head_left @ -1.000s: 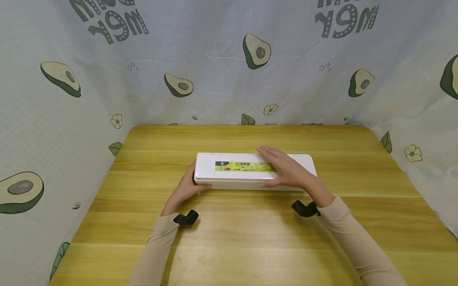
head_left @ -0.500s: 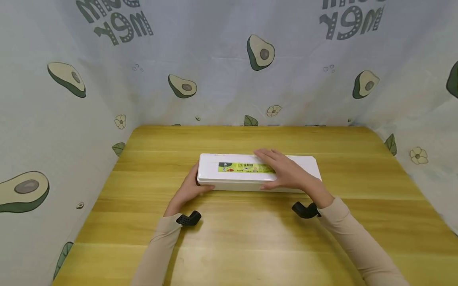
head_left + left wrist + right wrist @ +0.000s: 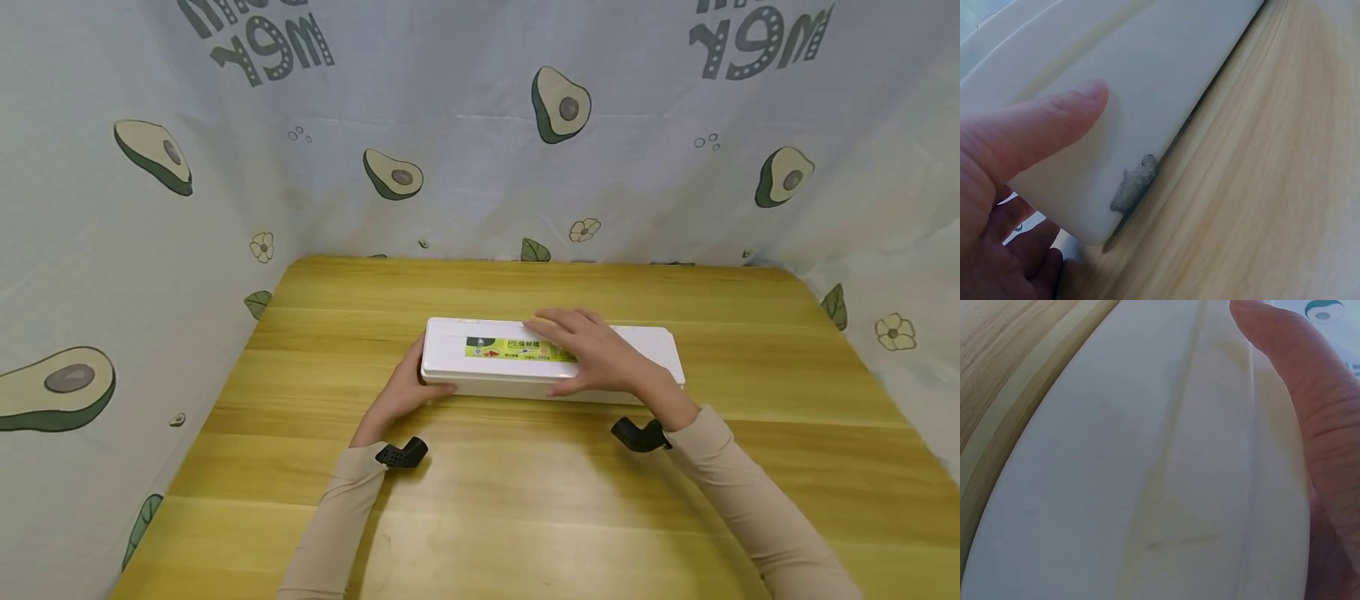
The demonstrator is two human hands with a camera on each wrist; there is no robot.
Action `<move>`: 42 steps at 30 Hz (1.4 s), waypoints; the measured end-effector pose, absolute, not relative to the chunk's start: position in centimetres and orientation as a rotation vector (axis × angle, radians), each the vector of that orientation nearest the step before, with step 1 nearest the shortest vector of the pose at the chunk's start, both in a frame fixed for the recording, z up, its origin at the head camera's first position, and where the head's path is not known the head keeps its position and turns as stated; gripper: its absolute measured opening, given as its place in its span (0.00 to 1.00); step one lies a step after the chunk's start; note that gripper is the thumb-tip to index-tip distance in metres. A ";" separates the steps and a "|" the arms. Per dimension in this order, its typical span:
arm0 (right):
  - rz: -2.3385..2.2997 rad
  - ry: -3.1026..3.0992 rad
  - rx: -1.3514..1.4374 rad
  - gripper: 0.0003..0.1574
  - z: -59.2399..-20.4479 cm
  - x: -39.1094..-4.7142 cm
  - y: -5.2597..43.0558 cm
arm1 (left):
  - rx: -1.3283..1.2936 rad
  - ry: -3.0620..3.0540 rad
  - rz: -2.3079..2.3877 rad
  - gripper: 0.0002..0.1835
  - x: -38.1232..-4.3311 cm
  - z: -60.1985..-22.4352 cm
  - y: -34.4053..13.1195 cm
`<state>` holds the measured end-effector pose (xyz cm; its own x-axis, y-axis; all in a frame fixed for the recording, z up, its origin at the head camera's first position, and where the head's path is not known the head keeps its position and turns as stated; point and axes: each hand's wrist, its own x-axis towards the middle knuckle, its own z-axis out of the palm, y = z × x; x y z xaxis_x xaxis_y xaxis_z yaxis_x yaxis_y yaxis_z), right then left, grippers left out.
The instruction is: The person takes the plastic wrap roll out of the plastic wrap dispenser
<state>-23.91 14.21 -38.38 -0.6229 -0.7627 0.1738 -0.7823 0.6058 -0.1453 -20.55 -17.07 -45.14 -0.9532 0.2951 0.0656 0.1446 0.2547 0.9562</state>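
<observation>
The white box [image 3: 487,369] is held between both hands, on or barely above the wooden table [image 3: 480,483]. One end is gripped by the left hand [image 3: 402,386], its thumb laid on the front wall; the top is spanned by the right hand [image 3: 606,357], with fingers spread over part of the green label [image 3: 502,348] and thumb at the front edge. The shell is judged stiff, smooth and possibly slippery; weight cannot be told. Hold is best taken low, at both ends.
</observation>
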 end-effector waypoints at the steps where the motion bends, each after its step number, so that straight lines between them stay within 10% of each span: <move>1: 0.306 -2.730 1.320 0.60 -38.3 -24.0 14.1 | 0.417 2.387 1.801 0.55 -20.7 -45.5 -17.1; 42: 0.196 -2.549 1.377 0.52 -39.3 -23.9 13.9 | 0.391 2.410 1.798 0.57 -21.0 -47.3 -17.2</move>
<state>-23.91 13.93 -39.28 -0.5284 -0.8049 0.2700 -0.8367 0.5476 -0.0049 -20.99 -17.16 -47.27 -0.9608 0.2695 0.0657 0.1396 0.2654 0.9540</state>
